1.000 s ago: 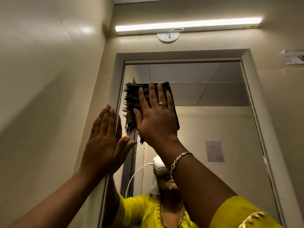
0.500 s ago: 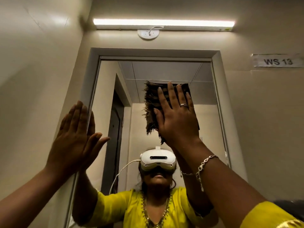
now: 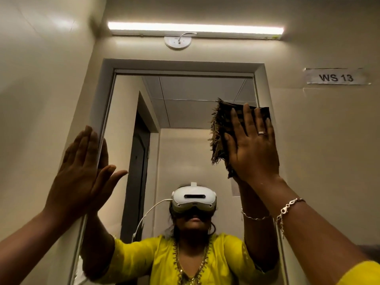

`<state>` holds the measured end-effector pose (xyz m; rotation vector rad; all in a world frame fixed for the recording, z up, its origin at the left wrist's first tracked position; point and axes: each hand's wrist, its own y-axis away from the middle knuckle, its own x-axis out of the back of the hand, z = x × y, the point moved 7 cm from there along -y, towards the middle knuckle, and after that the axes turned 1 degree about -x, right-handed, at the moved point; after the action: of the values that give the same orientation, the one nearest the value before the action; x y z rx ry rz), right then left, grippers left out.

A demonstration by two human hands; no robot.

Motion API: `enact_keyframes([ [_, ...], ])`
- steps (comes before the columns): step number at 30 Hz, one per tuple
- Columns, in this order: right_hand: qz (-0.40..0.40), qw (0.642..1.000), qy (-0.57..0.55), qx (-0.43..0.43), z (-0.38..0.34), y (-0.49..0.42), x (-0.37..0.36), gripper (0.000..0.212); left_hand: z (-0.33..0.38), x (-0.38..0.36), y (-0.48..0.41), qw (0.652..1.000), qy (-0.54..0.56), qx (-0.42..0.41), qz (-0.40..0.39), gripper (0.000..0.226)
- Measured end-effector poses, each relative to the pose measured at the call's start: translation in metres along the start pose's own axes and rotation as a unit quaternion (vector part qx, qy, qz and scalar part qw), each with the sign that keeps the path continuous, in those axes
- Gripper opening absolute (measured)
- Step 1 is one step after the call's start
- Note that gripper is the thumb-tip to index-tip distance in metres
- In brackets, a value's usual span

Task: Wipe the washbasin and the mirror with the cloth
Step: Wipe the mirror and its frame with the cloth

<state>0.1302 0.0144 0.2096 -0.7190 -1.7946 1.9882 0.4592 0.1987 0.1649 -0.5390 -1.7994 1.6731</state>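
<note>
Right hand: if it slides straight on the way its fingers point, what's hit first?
Probably the top of the mirror frame, near its right corner. The right hand presses the cloth flat on the mirror, fingers pointing up; only bare glass shows between.

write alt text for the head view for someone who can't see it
A person's right hand presses a dark fringed cloth flat against the upper right of a mirror, while the left hand rests flat on its left frame. A tube light glows above; a label reading WS 13 is on the wall at right.
</note>
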Motion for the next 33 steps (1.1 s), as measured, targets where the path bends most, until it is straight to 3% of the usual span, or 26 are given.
enact_keyframes([
  [8,0.013,0.997,0.004,-0.072,-0.016,0.013,-0.001,0.062,0.045,0.091,0.025,0.977,0.153,-0.092,0.113,0.088],
  [13,0.018,0.997,0.000,-0.075,-0.053,0.019,-0.007,0.060,0.047,0.091,0.027,0.979,0.164,-0.089,0.086,0.091],
  [18,0.019,0.998,-0.014,-0.060,-0.108,0.018,-0.014,0.060,0.047,0.094,0.028,0.976,0.165,-0.092,0.107,0.089],
  [29,-0.030,0.999,-0.014,-0.041,-0.202,0.008,-0.033,0.061,0.046,0.104,0.032,0.945,0.288,-0.089,0.126,0.087],
  [33,-0.058,0.998,-0.021,0.022,-0.229,0.004,-0.040,0.061,0.041,0.097,0.031,0.943,0.293,-0.088,0.129,0.078],
])
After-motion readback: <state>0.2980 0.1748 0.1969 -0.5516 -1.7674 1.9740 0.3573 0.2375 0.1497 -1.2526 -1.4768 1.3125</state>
